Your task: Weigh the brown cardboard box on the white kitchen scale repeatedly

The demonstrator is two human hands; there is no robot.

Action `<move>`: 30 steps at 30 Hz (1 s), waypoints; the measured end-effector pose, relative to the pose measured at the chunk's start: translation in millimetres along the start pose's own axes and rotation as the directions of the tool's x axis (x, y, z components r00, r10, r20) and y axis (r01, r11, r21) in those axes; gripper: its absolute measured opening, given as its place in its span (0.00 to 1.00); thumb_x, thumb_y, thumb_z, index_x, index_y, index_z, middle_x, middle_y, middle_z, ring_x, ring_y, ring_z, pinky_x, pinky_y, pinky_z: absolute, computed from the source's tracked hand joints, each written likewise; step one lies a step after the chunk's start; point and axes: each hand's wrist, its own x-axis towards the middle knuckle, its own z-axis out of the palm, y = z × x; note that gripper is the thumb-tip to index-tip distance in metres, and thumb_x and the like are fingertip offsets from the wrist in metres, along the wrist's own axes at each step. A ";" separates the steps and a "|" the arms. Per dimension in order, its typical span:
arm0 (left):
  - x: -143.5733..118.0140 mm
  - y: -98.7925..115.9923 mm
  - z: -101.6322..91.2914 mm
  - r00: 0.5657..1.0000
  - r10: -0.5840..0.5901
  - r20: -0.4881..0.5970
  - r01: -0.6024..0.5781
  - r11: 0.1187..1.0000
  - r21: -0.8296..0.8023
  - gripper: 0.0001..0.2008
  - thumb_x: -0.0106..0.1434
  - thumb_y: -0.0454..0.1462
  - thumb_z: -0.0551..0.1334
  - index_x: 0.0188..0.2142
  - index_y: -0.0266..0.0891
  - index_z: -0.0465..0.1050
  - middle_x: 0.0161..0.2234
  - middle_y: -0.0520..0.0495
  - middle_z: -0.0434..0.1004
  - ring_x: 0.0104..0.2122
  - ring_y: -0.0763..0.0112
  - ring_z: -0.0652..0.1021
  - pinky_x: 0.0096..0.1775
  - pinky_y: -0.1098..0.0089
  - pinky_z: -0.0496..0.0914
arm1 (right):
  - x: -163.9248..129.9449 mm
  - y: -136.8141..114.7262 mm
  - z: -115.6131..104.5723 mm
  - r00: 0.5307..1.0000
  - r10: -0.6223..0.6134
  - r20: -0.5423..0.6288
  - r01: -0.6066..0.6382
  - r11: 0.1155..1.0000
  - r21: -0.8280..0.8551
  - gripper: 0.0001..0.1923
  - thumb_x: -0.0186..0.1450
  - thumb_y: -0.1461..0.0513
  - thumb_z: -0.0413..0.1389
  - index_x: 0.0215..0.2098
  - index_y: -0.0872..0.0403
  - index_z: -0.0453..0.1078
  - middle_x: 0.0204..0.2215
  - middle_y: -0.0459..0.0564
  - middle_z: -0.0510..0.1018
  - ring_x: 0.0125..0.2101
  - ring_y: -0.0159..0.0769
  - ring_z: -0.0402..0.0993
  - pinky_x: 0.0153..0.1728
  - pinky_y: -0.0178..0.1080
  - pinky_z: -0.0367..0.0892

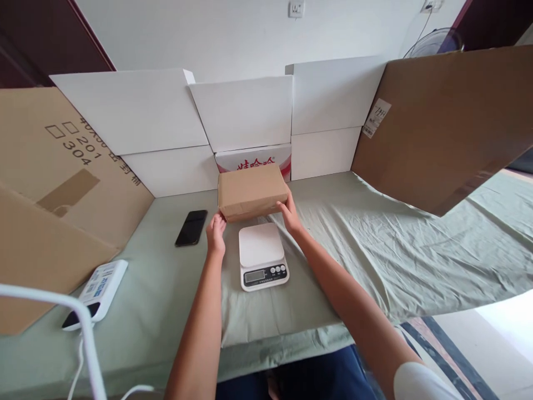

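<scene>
A small brown cardboard box (252, 188) is between my two hands, just behind a white kitchen scale (261, 247). My left hand (216, 232) supports the box at its near left corner, fingers tucked against its lower edge. On the opposite side, my right hand (288, 211) grips the near right corner with the thumb on the front face. The scale's pan carries nothing, and its display and buttons face me. Whether the box touches the cloth behind the scale is hidden.
A black phone (191, 228) lies left of the scale. Farther left are a white power strip (102, 289) and a curved white tube (85, 322). White boxes (245, 114) line the back; large cardboard panels (441, 122) flank both sides. Green cloth (166, 300) covers the table.
</scene>
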 end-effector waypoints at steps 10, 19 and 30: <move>5.0 -31.8 -4.3 0.991 -0.132 0.006 0.132 0.991 0.002 0.37 0.59 0.62 0.61 0.56 0.37 0.75 0.63 0.29 0.70 0.64 0.50 0.70 0.62 0.53 0.65 | -8.5 35.5 -3.7 0.992 0.116 -0.051 -0.116 0.993 0.013 0.36 0.65 0.51 0.52 0.69 0.49 0.52 0.70 0.51 0.59 0.69 0.44 0.54 0.73 0.50 0.46; 6.1 -27.5 -4.9 0.992 -0.129 0.007 0.129 0.992 0.001 0.31 0.62 0.57 0.61 0.54 0.37 0.77 0.60 0.32 0.74 0.62 0.53 0.72 0.63 0.55 0.63 | -7.1 50.2 -12.4 0.957 0.274 -0.093 -0.264 0.959 0.102 0.38 0.64 0.51 0.50 0.70 0.47 0.48 0.69 0.53 0.60 0.67 0.45 0.59 0.69 0.56 0.53; 4.7 -19.3 -10.3 0.992 -0.112 0.054 0.114 0.993 -0.034 0.35 0.60 0.61 0.60 0.55 0.39 0.77 0.63 0.32 0.70 0.65 0.51 0.68 0.64 0.54 0.62 | -8.5 34.8 -17.5 0.979 0.202 0.012 -0.203 0.978 0.052 0.34 0.62 0.56 0.52 0.66 0.49 0.58 0.67 0.50 0.66 0.69 0.47 0.56 0.70 0.54 0.53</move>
